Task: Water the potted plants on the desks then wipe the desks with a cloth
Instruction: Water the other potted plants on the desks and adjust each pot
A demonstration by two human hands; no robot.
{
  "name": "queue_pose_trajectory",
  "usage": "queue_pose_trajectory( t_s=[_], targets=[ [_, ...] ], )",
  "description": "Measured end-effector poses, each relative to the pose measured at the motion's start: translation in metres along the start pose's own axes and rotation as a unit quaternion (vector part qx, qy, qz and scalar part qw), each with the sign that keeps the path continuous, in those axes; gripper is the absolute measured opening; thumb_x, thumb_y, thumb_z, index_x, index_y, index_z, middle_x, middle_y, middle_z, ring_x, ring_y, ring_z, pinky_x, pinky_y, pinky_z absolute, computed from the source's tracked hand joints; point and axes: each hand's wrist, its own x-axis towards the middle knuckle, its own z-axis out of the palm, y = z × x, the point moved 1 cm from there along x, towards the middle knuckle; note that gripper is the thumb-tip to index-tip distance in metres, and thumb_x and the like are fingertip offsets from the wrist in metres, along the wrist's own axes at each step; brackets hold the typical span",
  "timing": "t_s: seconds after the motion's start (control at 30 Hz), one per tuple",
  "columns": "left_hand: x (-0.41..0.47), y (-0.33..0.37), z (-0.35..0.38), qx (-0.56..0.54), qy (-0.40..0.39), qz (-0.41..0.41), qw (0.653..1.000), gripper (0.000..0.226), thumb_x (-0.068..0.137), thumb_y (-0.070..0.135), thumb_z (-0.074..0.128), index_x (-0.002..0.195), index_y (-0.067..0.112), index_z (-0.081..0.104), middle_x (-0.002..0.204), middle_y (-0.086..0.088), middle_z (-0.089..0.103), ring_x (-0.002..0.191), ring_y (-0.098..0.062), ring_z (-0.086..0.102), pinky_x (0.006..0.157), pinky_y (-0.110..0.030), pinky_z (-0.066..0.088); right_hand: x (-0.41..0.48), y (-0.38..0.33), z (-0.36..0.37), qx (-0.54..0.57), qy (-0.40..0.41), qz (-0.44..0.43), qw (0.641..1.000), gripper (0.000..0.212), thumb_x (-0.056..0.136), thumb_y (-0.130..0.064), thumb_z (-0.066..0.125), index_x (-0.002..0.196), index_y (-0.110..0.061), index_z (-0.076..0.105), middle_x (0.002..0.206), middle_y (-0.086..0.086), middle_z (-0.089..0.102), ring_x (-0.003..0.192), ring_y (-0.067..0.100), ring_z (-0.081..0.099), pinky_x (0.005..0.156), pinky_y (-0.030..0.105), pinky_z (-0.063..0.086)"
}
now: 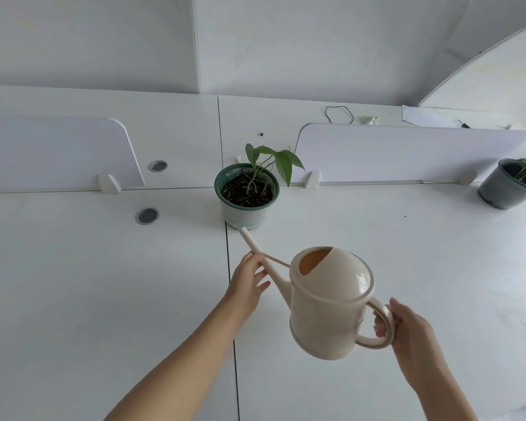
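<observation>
A cream watering can (328,302) hangs in the air over the white desk (104,299). My right hand (407,332) grips its loop handle at the right. My left hand (248,281) pinches the long spout partway along. The spout tip (243,230) sits just below the base of a green-rimmed pot (246,205), which holds dark soil and a small plant with a few green leaves. A second plant in a dark grey pot (504,189) stands at the far right edge of the desk. No cloth is in view.
Two white divider panels (407,153) stand behind the pots on small brackets. Round cable grommets (147,216) sit left of the green pot. A black wire loop (339,114) and papers lie on the far desk. A seam runs between the desks.
</observation>
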Motion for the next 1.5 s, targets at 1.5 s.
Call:
queue_pose_trajectory(
  t_s=[1.5],
  targets=[
    [-0.143, 0.004, -0.134, 0.095, 0.297, 0.104, 0.944, 0.016, 0.095, 0.018, 0.044, 0.107, 0.01, 0.051, 0.111, -0.012, 0.049, 0.097, -0.031, 0.054, 0.081, -0.038, 0.041, 0.008, 0.062, 0.11, -0.059, -0.191, 0.046, 0.979, 0.018, 0.085, 0.0, 0.05, 0.071, -0.007, 0.058, 0.064, 0.007, 0.058, 0.064, 0.019, 0.052, 0.066, 0.026, 0.042]
  ],
)
